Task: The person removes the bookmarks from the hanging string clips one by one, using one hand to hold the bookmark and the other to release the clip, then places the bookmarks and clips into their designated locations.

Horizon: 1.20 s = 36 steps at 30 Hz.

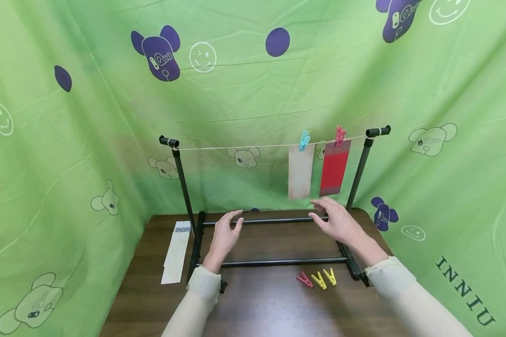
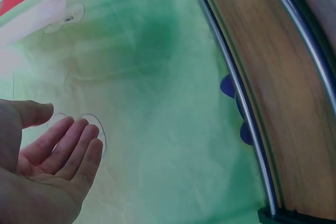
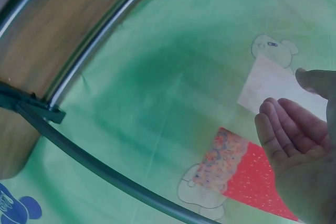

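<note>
On the cord (image 1: 244, 147) of the black rack (image 1: 359, 171), toward its right upright: white strip (image 1: 300, 173) under a cyan clothespin (image 1: 304, 140), and, apart from it, red strip (image 1: 335, 169) under a pink clothespin (image 1: 339, 136). Both left hand (image 1: 225, 236) and right hand (image 1: 339, 222) hover above the table (image 1: 265, 309), fingers relaxed, thumbs well spread, nothing held; right one near the strips' lower ends, no contact apparent. By the table's left edge, overlapping pale strips (image 1: 176, 255). In front of the rack's near bar, toward its right corner, loose: crimson clothespin (image 1: 305, 280) and two yellow clothespins (image 1: 319, 281). Step in hand looks like tending the hung strips; best done, I judge, with one hand steadying a strip at its top edge and the other squeezing the handles fully, touch light, since a tug on the thin cord would likely swing the neighbour. Fastened clothespins show from the head only; right wrist view gives the red strip's lower band as mottled and multicoloured, merely dark from the head; left wrist view bares the left palm, which the head view hides
</note>
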Motion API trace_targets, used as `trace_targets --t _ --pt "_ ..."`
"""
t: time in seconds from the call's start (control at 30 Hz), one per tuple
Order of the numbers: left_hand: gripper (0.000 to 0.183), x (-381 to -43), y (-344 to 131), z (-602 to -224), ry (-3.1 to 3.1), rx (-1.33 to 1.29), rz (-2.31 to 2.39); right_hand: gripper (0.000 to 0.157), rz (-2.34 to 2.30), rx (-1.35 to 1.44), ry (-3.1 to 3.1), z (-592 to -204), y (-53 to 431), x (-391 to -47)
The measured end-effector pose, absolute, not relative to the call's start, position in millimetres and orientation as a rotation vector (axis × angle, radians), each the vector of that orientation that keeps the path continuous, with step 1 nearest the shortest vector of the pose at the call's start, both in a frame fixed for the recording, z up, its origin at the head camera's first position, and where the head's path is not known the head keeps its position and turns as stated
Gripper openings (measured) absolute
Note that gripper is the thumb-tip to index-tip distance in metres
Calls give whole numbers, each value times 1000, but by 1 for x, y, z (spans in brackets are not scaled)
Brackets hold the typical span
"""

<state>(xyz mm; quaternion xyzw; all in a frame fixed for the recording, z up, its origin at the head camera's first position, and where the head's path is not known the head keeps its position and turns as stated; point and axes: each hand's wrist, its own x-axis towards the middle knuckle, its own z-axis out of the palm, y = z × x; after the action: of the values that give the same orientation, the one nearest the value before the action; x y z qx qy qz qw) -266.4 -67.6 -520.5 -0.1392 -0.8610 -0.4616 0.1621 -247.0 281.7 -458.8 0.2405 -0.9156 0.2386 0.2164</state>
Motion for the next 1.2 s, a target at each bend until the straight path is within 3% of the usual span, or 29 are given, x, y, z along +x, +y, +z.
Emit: trace_targets --t 0.4,1.2 --pt "35 -273 -47 -515 -2440 -547 -1313 39 665 661 -2568 -431 281 -249" --pt "44 -290 -5 -503 -2498 -604 -1418 41 593 789 -2414 -398 281 -261"
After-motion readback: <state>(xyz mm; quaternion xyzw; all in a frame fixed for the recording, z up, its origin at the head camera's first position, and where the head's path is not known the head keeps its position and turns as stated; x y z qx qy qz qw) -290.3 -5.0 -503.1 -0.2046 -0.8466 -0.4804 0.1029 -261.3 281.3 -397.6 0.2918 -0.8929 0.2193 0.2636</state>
